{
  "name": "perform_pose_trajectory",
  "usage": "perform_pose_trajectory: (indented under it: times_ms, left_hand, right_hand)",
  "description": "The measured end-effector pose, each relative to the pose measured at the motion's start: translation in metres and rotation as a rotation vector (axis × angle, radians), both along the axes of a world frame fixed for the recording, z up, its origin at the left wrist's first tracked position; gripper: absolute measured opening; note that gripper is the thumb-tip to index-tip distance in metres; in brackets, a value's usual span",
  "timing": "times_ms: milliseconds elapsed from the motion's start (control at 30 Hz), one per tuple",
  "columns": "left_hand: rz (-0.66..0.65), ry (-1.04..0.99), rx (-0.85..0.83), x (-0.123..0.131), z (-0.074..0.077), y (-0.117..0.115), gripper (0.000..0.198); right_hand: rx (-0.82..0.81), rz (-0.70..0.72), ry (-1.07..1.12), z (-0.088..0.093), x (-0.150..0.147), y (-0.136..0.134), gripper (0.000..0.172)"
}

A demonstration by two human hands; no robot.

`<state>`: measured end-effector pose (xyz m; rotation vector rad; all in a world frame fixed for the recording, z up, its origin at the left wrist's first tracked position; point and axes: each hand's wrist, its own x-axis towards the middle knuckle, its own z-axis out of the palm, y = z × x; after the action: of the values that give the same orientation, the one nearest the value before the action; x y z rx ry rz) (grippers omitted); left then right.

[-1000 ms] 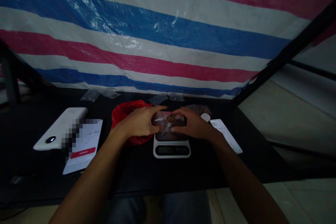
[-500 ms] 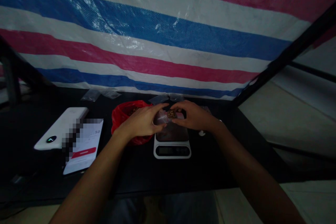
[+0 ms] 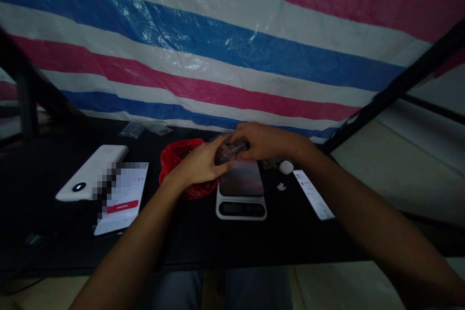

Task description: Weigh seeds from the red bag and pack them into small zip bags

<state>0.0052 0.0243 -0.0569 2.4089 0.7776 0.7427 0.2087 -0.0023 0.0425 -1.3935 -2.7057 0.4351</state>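
**Two hands pinching one small bag above the scale**

We see the left hand (image 3: 201, 164) and the right hand (image 3: 263, 141) meeting fingertip to fingertip. Both are pinched on a small clear bag (image 3: 229, 151) with something brownish inside, though in this dim light we cannot make out what it is. The bag hangs in the air between them, just above the far side of the scale (image 3: 241, 189), and does not rest on its plate.

The work in hand looks to us like handling the bag's mouth. We judge it goes best with a light, even pinch from both sides and the mouth uppermost, so that nothing spills. We would hold the wrists clear of the scale, so that its plate bears no stray weight. The display is too dark for us to read.

Moving outward, the red bag (image 3: 178, 155) lies open just left of the scale, under the left hand, close enough to catch anything that slips. Right of the scale sit a small white case (image 3: 286, 167), a smaller white piece (image 3: 281, 186) and a white card (image 3: 313, 193), toward the right edge of the bench (image 3: 189, 237). Toward the left edge lie a phone (image 3: 123, 198) with a lit screen and a white power bank (image 3: 92, 172). Empty clear bags (image 3: 132, 129) lie along the bench's far edge, under the striped tarp (image 3: 232, 58).
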Motion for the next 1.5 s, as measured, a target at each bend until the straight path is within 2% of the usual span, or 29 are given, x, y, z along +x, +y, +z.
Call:
perform_pose_trajectory:
  times_ms: [167, 367, 467, 567, 667, 733, 833, 933, 1067, 1167, 1233, 1267, 1367, 1500]
  left_hand:
    - [-0.009, -0.055, -0.033, 0.0, -0.001, 0.001, 0.061]
    - [-0.06, -0.141, -0.117, 0.0, -0.003, 0.004, 0.063]
    - [-0.08, -0.189, -0.172, 0.0, -0.007, 0.006, 0.065]
    - [-0.07, -0.204, -0.183, 0.0, -0.011, 0.008, 0.064]
    - [-0.047, -0.276, -0.167, 0.002, -0.013, 0.009, 0.06]
    - [-0.005, -0.402, -0.15, 0.005, -0.013, 0.008, 0.058]
    - [0.092, -0.591, -0.153, 0.01, -0.014, 0.006, 0.058]
    - [0.12, -0.645, -0.109, 0.015, -0.018, 0.002, 0.062]
    - [0.17, -0.652, 0.062, 0.019, -0.021, 0.0, 0.063]
    - [0.234, -0.688, 0.149, 0.02, -0.021, -0.001, 0.062]
    - [0.25, -0.661, 0.145, 0.021, -0.021, -0.001, 0.067]
    - [0.249, -0.635, 0.127, 0.021, -0.021, -0.002, 0.07]
    - [0.225, -0.561, 0.091, 0.02, -0.023, -0.003, 0.072]
    - [0.208, -0.478, 0.113, 0.018, -0.023, -0.004, 0.071]
  right_hand:
    - [0.019, 0.023, 0.038, 0.009, -0.002, 0.005, 0.023]
    - [0.119, -0.073, 0.133, 0.012, 0.008, 0.006, 0.029]
    - [0.136, -0.157, 0.238, 0.006, 0.018, -0.003, 0.036]
    - [0.1, -0.228, 0.335, -0.014, 0.029, -0.019, 0.042]
    - [0.016, -0.238, 0.403, -0.047, 0.039, -0.036, 0.032]
    - [0.002, -0.296, 0.434, -0.07, 0.043, -0.043, 0.029]
    - [0.039, -0.404, 0.511, -0.095, 0.045, -0.048, 0.037]
    - [0.033, -0.437, 0.556, -0.105, 0.043, -0.048, 0.047]
    - [0.045, -0.419, 0.475, -0.103, 0.042, -0.051, 0.05]
    - [0.097, -0.415, 0.346, -0.099, 0.046, -0.055, 0.026]
    - [0.105, -0.384, 0.274, -0.098, 0.049, -0.056, 0.009]
    - [0.104, -0.364, 0.25, -0.097, 0.049, -0.057, 0.005]
    - [0.098, -0.312, 0.241, -0.094, 0.045, -0.062, 0.009]
    - [0.115, -0.257, 0.349, -0.09, 0.028, -0.073, 0.007]
